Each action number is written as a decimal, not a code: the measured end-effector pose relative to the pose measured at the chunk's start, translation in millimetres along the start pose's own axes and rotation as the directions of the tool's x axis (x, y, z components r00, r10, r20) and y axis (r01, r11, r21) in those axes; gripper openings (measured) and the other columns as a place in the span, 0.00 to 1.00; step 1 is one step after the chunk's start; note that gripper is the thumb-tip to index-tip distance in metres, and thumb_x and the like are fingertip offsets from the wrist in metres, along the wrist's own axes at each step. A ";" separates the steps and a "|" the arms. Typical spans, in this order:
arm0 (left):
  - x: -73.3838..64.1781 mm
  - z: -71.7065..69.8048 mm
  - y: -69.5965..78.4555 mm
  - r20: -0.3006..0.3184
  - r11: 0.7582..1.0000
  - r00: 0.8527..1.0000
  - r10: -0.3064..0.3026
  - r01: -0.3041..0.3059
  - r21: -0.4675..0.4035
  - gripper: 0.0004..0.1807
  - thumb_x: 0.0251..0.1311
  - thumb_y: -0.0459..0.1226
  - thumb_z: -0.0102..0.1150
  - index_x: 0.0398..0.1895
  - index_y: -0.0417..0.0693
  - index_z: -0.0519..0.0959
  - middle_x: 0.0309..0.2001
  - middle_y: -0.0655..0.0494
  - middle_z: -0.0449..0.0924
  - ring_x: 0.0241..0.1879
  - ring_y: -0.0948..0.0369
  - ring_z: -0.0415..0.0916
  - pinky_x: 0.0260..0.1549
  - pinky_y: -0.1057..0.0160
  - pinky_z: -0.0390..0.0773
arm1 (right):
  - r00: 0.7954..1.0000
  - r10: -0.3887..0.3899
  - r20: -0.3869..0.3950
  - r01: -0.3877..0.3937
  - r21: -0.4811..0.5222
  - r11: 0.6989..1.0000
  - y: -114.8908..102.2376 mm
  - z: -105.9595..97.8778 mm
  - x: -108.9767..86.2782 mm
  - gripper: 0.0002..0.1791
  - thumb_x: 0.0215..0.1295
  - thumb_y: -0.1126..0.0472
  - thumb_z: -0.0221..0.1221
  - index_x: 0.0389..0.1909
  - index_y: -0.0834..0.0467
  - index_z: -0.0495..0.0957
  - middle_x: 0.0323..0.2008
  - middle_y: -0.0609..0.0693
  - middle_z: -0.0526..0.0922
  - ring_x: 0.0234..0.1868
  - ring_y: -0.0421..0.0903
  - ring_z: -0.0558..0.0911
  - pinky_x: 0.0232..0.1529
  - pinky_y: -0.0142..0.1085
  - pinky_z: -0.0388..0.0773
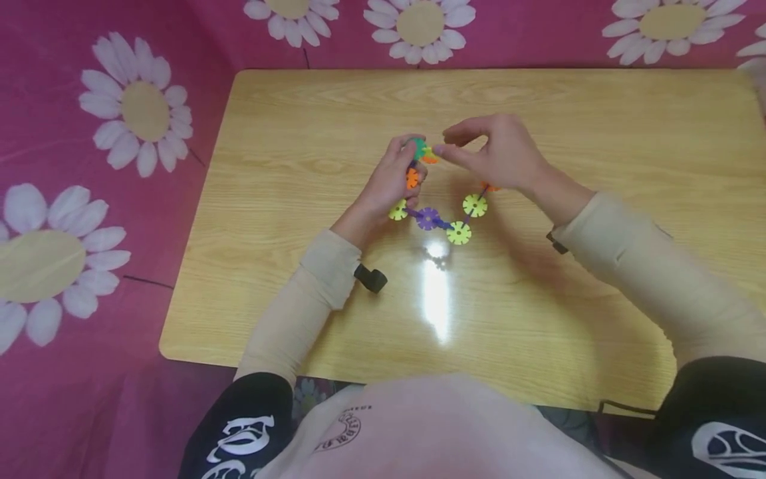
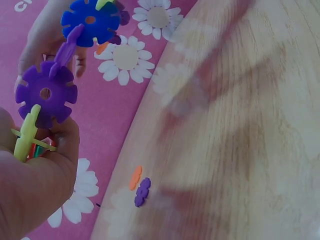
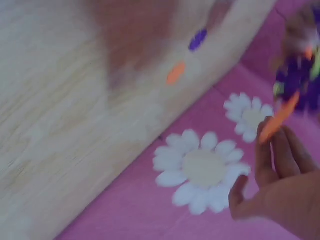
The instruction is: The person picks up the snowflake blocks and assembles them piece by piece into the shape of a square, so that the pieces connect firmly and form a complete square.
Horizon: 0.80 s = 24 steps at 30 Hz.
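My left hand (image 1: 385, 179) grips a chain of interlocking notched plastic discs, its fingers curled round one end. A green disc (image 1: 419, 148) shows at the thumb, and an orange disc (image 1: 412, 178) lies against the fingers. From there the chain hangs in a loop with a purple disc (image 1: 427, 219) and yellow-green discs (image 1: 459, 233), rising towards my right hand (image 1: 509, 156). The right thumb is beside the orange and yellow end, apart from the other fingers. In the right wrist view, an orange disc (image 3: 280, 117) meets the right fingertips without the thumb closing on it.
A loose orange disc (image 2: 136, 177) and a loose purple disc (image 2: 142, 192) lie on the wooden table (image 1: 287, 120) near an edge. Pink cloth with large white flowers (image 1: 143, 110) borders the table at the left and back. Light glares off the tabletop below the chain.
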State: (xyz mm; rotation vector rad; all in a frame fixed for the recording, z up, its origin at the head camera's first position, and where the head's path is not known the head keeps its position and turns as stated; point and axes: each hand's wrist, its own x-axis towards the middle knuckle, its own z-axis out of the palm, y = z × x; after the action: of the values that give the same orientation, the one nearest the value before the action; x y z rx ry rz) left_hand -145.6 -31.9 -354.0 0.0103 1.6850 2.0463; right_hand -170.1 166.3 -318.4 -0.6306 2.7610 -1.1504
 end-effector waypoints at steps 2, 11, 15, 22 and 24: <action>1.0 -2.9 -2.9 0.000 1.000 1.000 -0.005 0.005 -0.008 0.18 0.71 0.50 0.30 0.60 0.59 0.59 0.26 0.53 0.64 0.12 0.63 0.56 0.09 0.68 0.62 | 0.999 0.049 0.016 -0.049 0.031 0.998 10.2 -6.1 8.8 0.24 0.61 0.41 0.55 0.48 0.55 0.80 0.41 0.49 0.83 0.39 0.43 0.78 0.34 0.35 0.73; 0.2 -4.8 -7.7 0.004 0.999 1.000 -0.031 0.031 -0.026 0.18 0.71 0.51 0.30 0.59 0.61 0.60 0.27 0.52 0.65 0.13 0.63 0.56 0.10 0.68 0.62 | 0.875 -0.073 0.479 0.208 -0.234 0.950 62.3 23.0 42.0 0.25 0.67 0.68 0.49 0.65 0.60 0.62 0.62 0.59 0.67 0.54 0.57 0.73 0.55 0.50 0.70; -0.4 -5.6 -7.3 0.001 0.999 1.000 -0.017 0.017 -0.030 0.18 0.71 0.52 0.31 0.59 0.60 0.60 0.29 0.51 0.66 0.13 0.63 0.56 0.10 0.68 0.62 | 0.825 -0.078 0.559 0.330 -0.365 0.871 65.3 37.7 44.5 0.25 0.66 0.72 0.48 0.65 0.60 0.63 0.64 0.61 0.63 0.60 0.62 0.64 0.56 0.58 0.65; -3.6 -9.0 -3.6 0.005 0.998 0.999 -0.046 0.046 -0.035 0.18 0.70 0.53 0.30 0.58 0.65 0.60 0.30 0.51 0.66 0.13 0.63 0.56 0.10 0.68 0.61 | 0.874 -0.161 0.458 0.357 -0.382 0.852 68.0 42.6 42.9 0.14 0.65 0.68 0.54 0.50 0.62 0.78 0.55 0.61 0.74 0.54 0.60 0.71 0.56 0.53 0.68; -7.1 -8.8 -0.5 0.006 0.998 0.999 -0.052 0.052 -0.029 0.18 0.71 0.52 0.29 0.59 0.64 0.60 0.30 0.52 0.65 0.14 0.63 0.55 0.11 0.69 0.61 | 0.905 -0.140 0.402 0.294 -0.352 0.889 68.9 43.0 41.6 0.14 0.62 0.66 0.58 0.49 0.63 0.78 0.49 0.61 0.76 0.50 0.58 0.73 0.54 0.50 0.71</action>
State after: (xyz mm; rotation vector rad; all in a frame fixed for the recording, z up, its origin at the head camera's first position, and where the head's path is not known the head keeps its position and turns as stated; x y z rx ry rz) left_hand -141.9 -42.6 -354.5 -0.0375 1.6349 2.0302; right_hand -221.6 164.7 -393.8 -1.1022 2.6465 -0.4049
